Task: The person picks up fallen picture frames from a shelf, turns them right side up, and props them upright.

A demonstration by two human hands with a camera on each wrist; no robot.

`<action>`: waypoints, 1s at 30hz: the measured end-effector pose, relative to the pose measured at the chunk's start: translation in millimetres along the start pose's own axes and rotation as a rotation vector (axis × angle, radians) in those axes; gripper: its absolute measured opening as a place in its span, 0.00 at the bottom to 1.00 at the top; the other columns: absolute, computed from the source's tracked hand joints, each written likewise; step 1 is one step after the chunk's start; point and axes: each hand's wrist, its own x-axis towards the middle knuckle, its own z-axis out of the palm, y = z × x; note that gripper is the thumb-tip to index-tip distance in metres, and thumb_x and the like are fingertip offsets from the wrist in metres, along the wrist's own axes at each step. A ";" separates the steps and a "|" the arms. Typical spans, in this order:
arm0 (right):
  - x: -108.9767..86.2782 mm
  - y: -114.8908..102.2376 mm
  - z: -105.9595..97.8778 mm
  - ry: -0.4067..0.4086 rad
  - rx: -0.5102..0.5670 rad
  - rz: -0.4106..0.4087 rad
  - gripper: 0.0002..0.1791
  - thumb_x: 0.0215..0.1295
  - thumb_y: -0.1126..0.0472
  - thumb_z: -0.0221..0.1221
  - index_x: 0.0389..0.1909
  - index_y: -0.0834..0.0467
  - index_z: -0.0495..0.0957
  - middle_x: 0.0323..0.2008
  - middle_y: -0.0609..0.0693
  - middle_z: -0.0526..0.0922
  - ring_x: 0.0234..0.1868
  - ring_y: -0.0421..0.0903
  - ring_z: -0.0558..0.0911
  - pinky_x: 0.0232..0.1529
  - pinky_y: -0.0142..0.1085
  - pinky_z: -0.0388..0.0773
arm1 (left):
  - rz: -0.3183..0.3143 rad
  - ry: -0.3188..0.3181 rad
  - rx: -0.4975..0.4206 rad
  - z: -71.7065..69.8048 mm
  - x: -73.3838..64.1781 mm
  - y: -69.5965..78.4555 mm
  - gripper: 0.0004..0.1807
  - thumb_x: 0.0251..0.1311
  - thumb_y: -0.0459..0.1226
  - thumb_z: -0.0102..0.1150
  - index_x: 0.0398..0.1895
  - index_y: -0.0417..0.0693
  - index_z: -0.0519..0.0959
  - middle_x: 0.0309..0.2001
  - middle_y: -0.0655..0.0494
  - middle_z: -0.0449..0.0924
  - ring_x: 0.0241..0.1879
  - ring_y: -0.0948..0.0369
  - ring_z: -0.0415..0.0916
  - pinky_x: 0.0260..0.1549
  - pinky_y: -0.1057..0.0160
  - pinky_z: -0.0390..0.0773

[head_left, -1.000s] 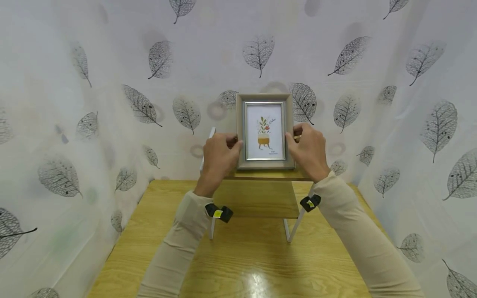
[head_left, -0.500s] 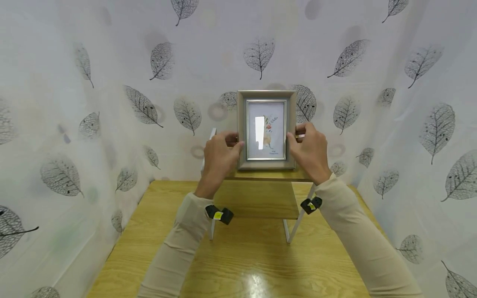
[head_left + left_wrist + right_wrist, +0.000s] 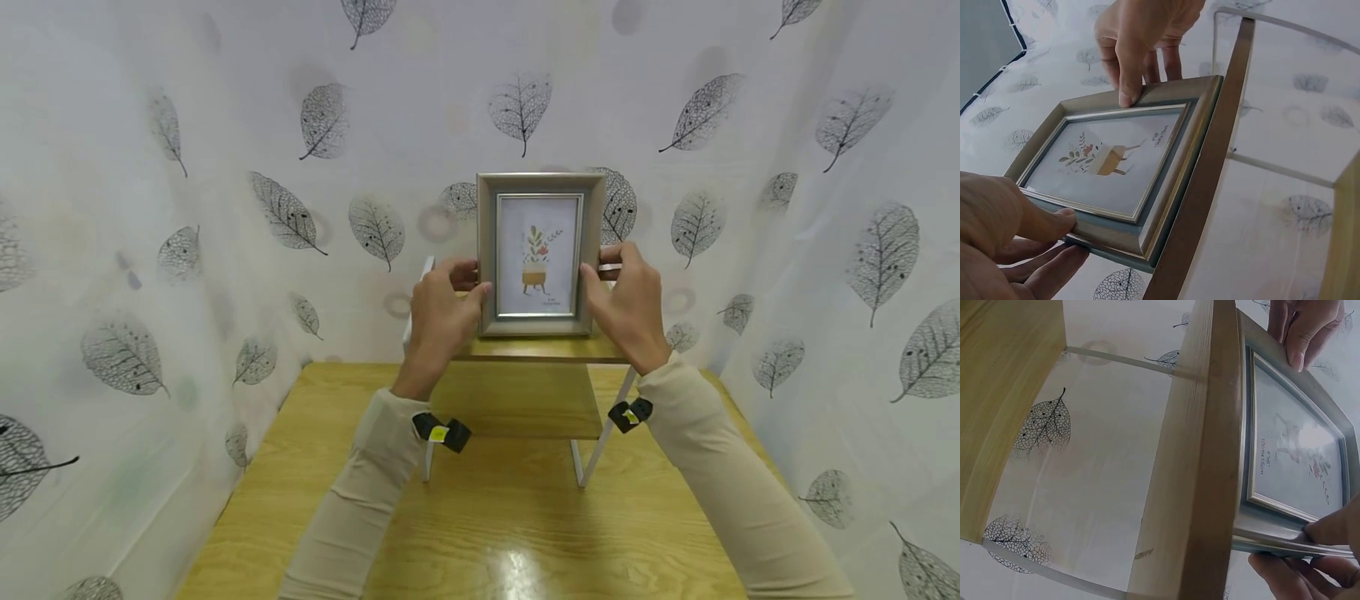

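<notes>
A silver-beige picture frame stands upright at the top board of a small wooden rack. Behind its glass is a print of a potted plant. My left hand grips the frame's left side, thumb on the front and fingers behind. On the opposite side my right hand pinches the edge the same way. In the left wrist view the picture frame is held between both hands, its lower edge close to the board. The right wrist view shows glare on the glass of the frame.
The rack has white metal legs and a lower shelf, and stands on a wooden table. A white curtain printed with dark leaves hangs behind and at both sides.
The picture frame has tilted more upright, its top edge rising and its right side shifting slightly right. My right hand has moved a little with it; both hands kept their grip.
</notes>
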 end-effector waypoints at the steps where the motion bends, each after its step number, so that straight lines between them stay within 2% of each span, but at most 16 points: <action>1: 0.1 0.5 0.0 0.003 0.004 -0.004 0.12 0.66 0.70 0.63 0.45 0.73 0.74 0.41 0.67 0.83 0.40 0.63 0.85 0.44 0.52 0.83 | -0.001 -0.001 -0.005 -0.1 -0.1 0.0 0.19 0.63 0.35 0.69 0.56 0.39 0.80 0.47 0.47 0.87 0.47 0.55 0.84 0.55 0.55 0.78; 13: -1.9 5.0 0.9 0.028 0.048 -0.064 0.13 0.66 0.71 0.64 0.46 0.73 0.73 0.41 0.67 0.82 0.41 0.63 0.86 0.43 0.51 0.83 | -0.010 0.010 -0.054 1.2 -0.2 -2.1 0.20 0.62 0.34 0.69 0.57 0.39 0.79 0.48 0.48 0.86 0.47 0.55 0.83 0.51 0.58 0.80; 18: -4.2 5.4 -0.1 0.023 0.055 -0.073 0.13 0.66 0.70 0.64 0.46 0.72 0.72 0.43 0.65 0.82 0.42 0.61 0.86 0.40 0.40 0.85 | -0.009 -0.008 -0.047 -0.9 0.6 -3.4 0.22 0.62 0.34 0.70 0.59 0.39 0.79 0.47 0.48 0.86 0.47 0.55 0.83 0.51 0.58 0.81; 21: -5.3 5.9 -0.9 0.015 0.065 -0.069 0.14 0.66 0.71 0.64 0.46 0.72 0.72 0.44 0.65 0.82 0.44 0.60 0.86 0.40 0.39 0.85 | 0.005 -0.028 -0.031 -2.8 0.7 -3.7 0.22 0.62 0.33 0.70 0.59 0.39 0.80 0.47 0.48 0.87 0.48 0.54 0.84 0.52 0.57 0.81; 26: -5.6 5.1 -3.3 0.003 0.069 -0.063 0.17 0.65 0.69 0.66 0.49 0.73 0.71 0.47 0.66 0.81 0.47 0.62 0.85 0.44 0.49 0.84 | 0.028 -0.037 -0.030 -3.7 0.9 -5.7 0.20 0.62 0.34 0.70 0.56 0.38 0.82 0.46 0.48 0.87 0.47 0.54 0.84 0.53 0.56 0.80; 28: -4.7 3.0 -5.2 0.030 0.070 -0.075 0.20 0.64 0.68 0.68 0.51 0.73 0.72 0.49 0.66 0.81 0.50 0.61 0.85 0.48 0.48 0.84 | 0.035 -0.036 -0.034 -3.4 0.9 -6.7 0.19 0.63 0.34 0.69 0.56 0.38 0.82 0.46 0.48 0.87 0.47 0.55 0.84 0.53 0.56 0.80; 30: -1.9 -0.5 -6.8 0.091 0.077 -0.118 0.23 0.62 0.68 0.69 0.53 0.73 0.73 0.51 0.65 0.80 0.53 0.59 0.83 0.53 0.46 0.82 | 0.036 -0.036 -0.035 -3.6 0.5 -7.5 0.18 0.63 0.34 0.69 0.55 0.38 0.83 0.46 0.49 0.87 0.46 0.55 0.83 0.52 0.57 0.80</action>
